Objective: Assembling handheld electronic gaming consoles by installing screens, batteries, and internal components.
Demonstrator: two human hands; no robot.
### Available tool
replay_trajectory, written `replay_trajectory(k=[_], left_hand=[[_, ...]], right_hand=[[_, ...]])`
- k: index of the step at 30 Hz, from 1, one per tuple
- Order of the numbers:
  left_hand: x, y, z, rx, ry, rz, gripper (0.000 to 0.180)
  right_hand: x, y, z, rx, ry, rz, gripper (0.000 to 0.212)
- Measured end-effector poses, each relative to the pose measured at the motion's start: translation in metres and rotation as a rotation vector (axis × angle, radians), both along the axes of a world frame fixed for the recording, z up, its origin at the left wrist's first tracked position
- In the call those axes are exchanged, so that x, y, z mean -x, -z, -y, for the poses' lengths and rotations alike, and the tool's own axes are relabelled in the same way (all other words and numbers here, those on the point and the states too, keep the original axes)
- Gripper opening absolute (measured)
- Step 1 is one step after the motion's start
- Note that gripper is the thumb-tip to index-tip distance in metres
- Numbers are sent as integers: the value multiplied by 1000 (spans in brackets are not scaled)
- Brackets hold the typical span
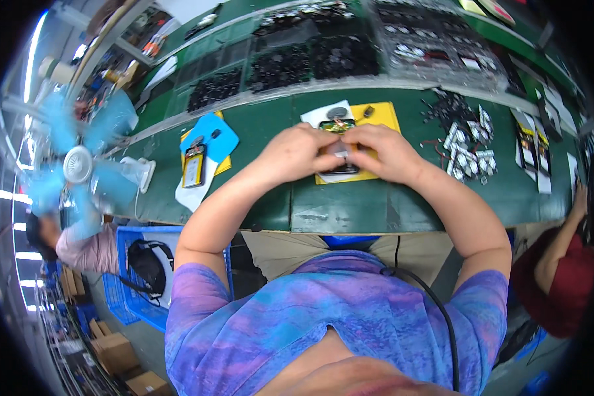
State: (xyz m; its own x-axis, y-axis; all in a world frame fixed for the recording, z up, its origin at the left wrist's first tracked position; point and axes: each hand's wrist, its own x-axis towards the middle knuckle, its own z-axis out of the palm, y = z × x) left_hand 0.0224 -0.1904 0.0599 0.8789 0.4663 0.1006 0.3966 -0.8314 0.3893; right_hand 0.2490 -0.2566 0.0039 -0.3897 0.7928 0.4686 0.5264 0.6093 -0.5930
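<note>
- On the green workbench (350, 204), directly before the seated person, a yellow mat (384, 115) carries a small open electronic device (338, 127), dark with coloured wiring showing at its far end.
- Left hand (297, 153): fingers curled down onto the near end of the device, apparently pinching a small pale tab or tape piece (342, 153); the exact contact is hidden behind the knuckles.
- Right hand (384, 153): closed likewise on the same spot, thumb and forefinger meeting those of the left. Both hands work together, judged to steady the piece against the mat.
- Left of the mat lies a second device (193, 166) on a white sheet beside a blue pad (211, 135), set aside within reach.
- Right of the mat, a loose heap of small metal parts (468, 148), placed close for picking.
- Trays of dark components (310, 59) line the far side of the bench.
- A blue fan (78, 165) stands at the bench's left end.
</note>
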Motion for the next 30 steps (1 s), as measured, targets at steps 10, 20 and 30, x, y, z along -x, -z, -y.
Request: replay_trajectory(k=[10, 20, 30], left_hand=[[-3, 63, -32, 506, -490, 508, 81], [17, 38, -21, 398, -223, 197, 89], [20, 47, -26, 436, -184, 264, 67]], right_hand=[[-30, -7, -11, -55, 452, 156, 25], [-115, 2, -35, 205, 912, 527, 15], [-114, 2, -46, -147, 809, -86, 14]])
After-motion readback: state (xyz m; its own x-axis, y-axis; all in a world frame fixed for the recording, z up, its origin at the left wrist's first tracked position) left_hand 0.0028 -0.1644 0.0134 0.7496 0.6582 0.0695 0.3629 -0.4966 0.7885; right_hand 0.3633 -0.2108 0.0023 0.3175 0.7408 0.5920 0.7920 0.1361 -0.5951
